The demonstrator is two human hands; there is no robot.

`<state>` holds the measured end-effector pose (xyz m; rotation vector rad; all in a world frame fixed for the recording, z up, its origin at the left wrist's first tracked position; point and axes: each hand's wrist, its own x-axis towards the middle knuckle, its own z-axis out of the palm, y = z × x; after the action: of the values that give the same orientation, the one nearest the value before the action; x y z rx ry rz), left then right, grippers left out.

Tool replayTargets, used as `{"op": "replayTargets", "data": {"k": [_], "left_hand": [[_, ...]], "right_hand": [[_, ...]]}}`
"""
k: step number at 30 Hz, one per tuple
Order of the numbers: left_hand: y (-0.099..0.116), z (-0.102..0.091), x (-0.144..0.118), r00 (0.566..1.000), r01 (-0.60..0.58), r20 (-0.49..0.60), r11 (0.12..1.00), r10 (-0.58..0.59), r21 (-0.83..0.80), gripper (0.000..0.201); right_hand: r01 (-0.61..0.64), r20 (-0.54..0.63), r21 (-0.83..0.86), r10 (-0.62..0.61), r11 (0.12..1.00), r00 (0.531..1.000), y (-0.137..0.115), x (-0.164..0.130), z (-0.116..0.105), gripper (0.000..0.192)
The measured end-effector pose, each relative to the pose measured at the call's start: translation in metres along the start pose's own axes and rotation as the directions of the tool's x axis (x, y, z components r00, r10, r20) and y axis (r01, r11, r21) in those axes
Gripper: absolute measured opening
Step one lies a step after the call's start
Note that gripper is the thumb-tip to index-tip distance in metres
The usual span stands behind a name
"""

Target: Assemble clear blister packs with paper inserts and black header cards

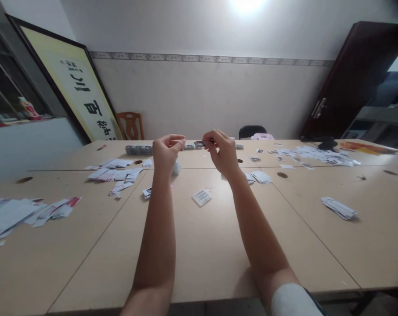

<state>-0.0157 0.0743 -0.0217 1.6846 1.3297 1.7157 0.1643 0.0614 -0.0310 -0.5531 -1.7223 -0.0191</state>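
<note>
Pinch: While my arms reach out over the table (205, 263), my right hand (221, 151) is closed on a small dark card (200, 144), gripping it by its right end; that hold probably leaves most of its surface uncovered.
Card: it is in the air between my two hands, above the table, pointing toward my left fingertips without visibly touching them; I judge it is raised so that I can look at it and both hands can get at it.
Left fingers: my left hand (168, 151) has its thumb and fingers drawn together near the card's free end; whether anything thin sits between them, I cannot tell.
Between forearms: a flat pale stack (202, 198) with dark marks lies on the tabletop, likely there for easy reach from either side.
Beside left arm: a dark-and-white card (146, 193) lies partly hidden by my forearm.
Far row: grey bundles (139, 150) line up beyond my hands, partly covered by them; the line suggests deliberate order.
Left side: loose white papers (111, 174) overlap, with a larger pile of sheets (11, 215) near the edge of view, spread casually, as if put aside.
Right side: white strips (339, 208) lie layered in one stack, perhaps grouped to stay together; farther off, scattered papers (309, 152) surround a black item (327, 143).
</note>
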Motion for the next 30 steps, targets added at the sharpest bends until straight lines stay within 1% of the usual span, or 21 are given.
{"op": "replayTargets", "data": {"k": [1, 2, 3, 4, 5, 6, 7, 9, 10, 11, 12, 14, 17, 19, 21, 23, 24, 25, 27, 28, 30], "left_hand": [[-0.006, -0.002, 0.003, 0.999, 0.008, 0.047, 0.992, -0.014, 0.123, 0.031], [-0.012, -0.003, 0.005, 0.993, 0.027, 0.111, 0.979, -0.051, 0.203, 0.033], [-0.018, -0.001, 0.007, 0.978, 0.05, 0.183, 0.963, -0.101, 0.266, 0.033], [-0.025, 0.002, 0.008, 0.951, 0.074, 0.262, 0.944, -0.164, 0.321, 0.032], [-0.031, 0.007, 0.007, 0.91, 0.095, 0.343, 0.921, -0.234, 0.379, 0.028], [-0.038, 0.015, 0.005, 0.854, 0.105, 0.417, 0.888, -0.311, 0.448, 0.023], [-0.044, 0.024, 0.002, 0.785, 0.106, 0.479, 0.847, -0.393, 0.521, 0.019], [-0.055, 0.045, -0.006, 0.641, 0.09, 0.539, 0.751, -0.546, 0.654, 0.02], [-0.06, 0.056, -0.011, 0.584, 0.071, 0.548, 0.711, -0.599, 0.7, 0.021], [-0.064, 0.065, -0.016, 0.534, 0.05, 0.55, 0.674, -0.642, 0.737, 0.024], [-0.067, 0.073, -0.022, 0.496, 0.028, 0.549, 0.645, -0.673, 0.764, 0.026], [-0.072, 0.086, -0.031, 0.448, -0.012, 0.541, 0.6, -0.712, 0.8, 0.032], [-0.077, 0.098, -0.039, 0.426, -0.045, 0.505, 0.54, -0.751, 0.841, 0.039], [-0.08, 0.1, -0.04, 0.414, -0.043, 0.494, 0.525, -0.765, 0.85, 0.039], [-0.08, 0.096, -0.037, 0.391, -0.023, 0.527, 0.564, -0.755, 0.825, 0.034], [-0.074, 0.084, -0.03, 0.375, 0.012, 0.608, 0.659, -0.7, 0.752, 0.03], [-0.069, 0.075, -0.026, 0.38, 0.035, 0.658, 0.72, -0.651, 0.693, 0.03], [-0.062, 0.065, -0.021, 0.392, 0.06, 0.709, 0.785, -0.587, 0.617, 0.036], [-0.043, 0.042, -0.013, 0.439, 0.1, 0.794, 0.901, -0.421, 0.423, 0.041], [-0.031, 0.03, -0.011, 0.48, 0.107, 0.815, 0.943, -0.326, 0.315, 0.04], [-0.007, 0.011, -0.011, 0.565, 0.094, 0.807, 0.985, -0.171, 0.143, 0.04]], "right_hand": [[-0.017, 0.01, 0.006, 0.017, 1.0, 1.0, 0.0, 0.001, -0.003, 0.019], [-0.039, 0.023, 0.007, 0.038, 0.999, 0.999, 0.0, 0.002, -0.007, 0.018], [-0.064, 0.033, -0.003, 0.064, 0.998, 0.997, 0.0, 0.003, -0.011, 0.016], [-0.091, 0.034, -0.022, 0.092, 0.996, 0.995, -0.001, 0.004, -0.015, 0.015], [-0.122, 0.03, -0.047, 0.123, 0.991, 0.992, -0.002, 0.005, -0.019, 0.014], [-0.153, 0.02, -0.074, 0.155, 0.985, 0.988, -0.003, 0.005, -0.022, 0.012], [-0.183, 0.01, -0.098, 0.185, 0.978, 0.983, -0.004, 0.006, -0.026, 0.01], [-0.235, 0.003, -0.125, 0.238, 0.964, 0.971, -0.007, 0.006, -0.032, 0.008], [-0.256, 0.01, -0.127, 0.259, 0.958, 0.966, -0.008, 0.006, -0.035, 0.008], [-0.272, 0.021, -0.122, 0.277, 0.954, 0.961, -0.009, 0.006, -0.038, 0.008], [-0.284, 0.033, -0.114, 0.289, 0.952, 0.957, -0.011, 0.006, -0.04, 0.008], [-0.297, 0.054, -0.093, 0.303, 0.95, 0.952, -0.013, 0.006, -0.045, 0.009], [-0.308, 0.072, -0.064, 0.313, 0.949, 0.947, -0.016, 0.006, -0.048, 0.01], [-0.323, 0.086, -0.051, 0.327, 0.945, 0.941, -0.018, 0.007, -0.048, 0.01], [-0.344, 0.098, -0.046, 0.347, 0.938, 0.933, -0.019, 0.007, -0.047, 0.011], [-0.365, 0.097, -0.048, 0.368, 0.93, 0.925, -0.019, 0.008, -0.045, 0.011], [-0.38, 0.089, -0.045, 0.383, 0.924, 0.92, -0.018, 0.008, -0.045, 0.01], [-0.401, 0.078, -0.031, 0.402, 0.916, 0.912, -0.017, 0.008, -0.044, 0.01], [-0.451, 0.04, 0.041, 0.45, 0.891, 0.892, -0.014, 0.008, -0.043, 0.01], [-0.472, 0.011, 0.109, 0.473, 0.875, 0.881, -0.013, 0.008, -0.042, 0.011], [-0.475, -0.068, 0.289, 0.513, 0.831, 0.856, -0.014, 0.009, -0.036, 0.018]]}}
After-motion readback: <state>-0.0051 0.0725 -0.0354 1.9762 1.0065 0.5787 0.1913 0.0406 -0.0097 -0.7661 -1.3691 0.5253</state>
